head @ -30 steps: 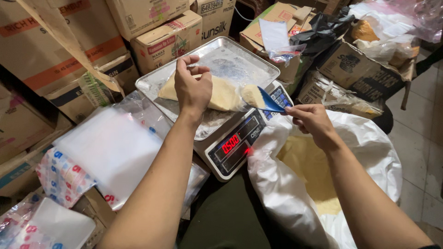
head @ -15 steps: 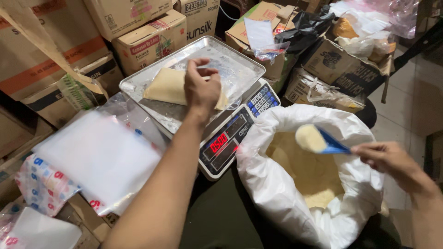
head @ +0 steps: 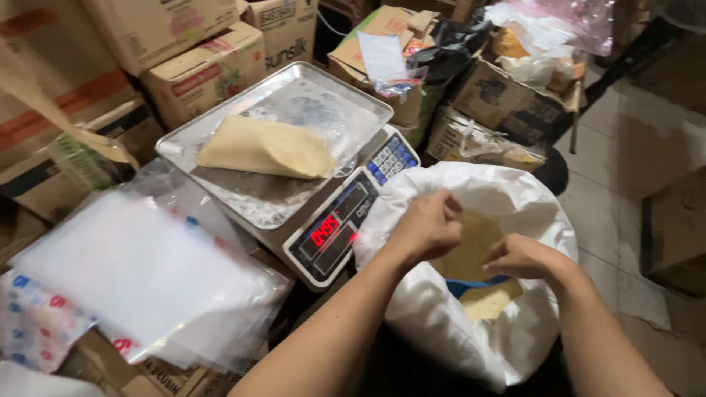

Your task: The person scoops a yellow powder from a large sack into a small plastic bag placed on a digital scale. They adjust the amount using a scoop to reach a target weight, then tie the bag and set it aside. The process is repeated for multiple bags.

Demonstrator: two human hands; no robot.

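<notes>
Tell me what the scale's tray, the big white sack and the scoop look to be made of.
Tray: bare metal, probably steel or aluminium; dull silvery sheen with a rolled rim. Big white sack: soft and crumpled, slightly glossy, likely woven plastic, though no weave is visible. Scoop: smooth uniform blue, apparently moulded plastic; the right hand covers most of it, while the left hand grips the sack's rim.

Dim, warm indoor light from above me. Glare on the metal scale tray (head: pixel 220 110) and on the plastic bag stack (head: pixel 140 279), which is smeared by motion blur. My left hand (head: pixel 426 224) and right hand (head: pixel 526 257) are slightly soft. Red scale display (head: pixel 324 230) glows. Right floor in shadow; edges stretched by the wide lens.
</notes>
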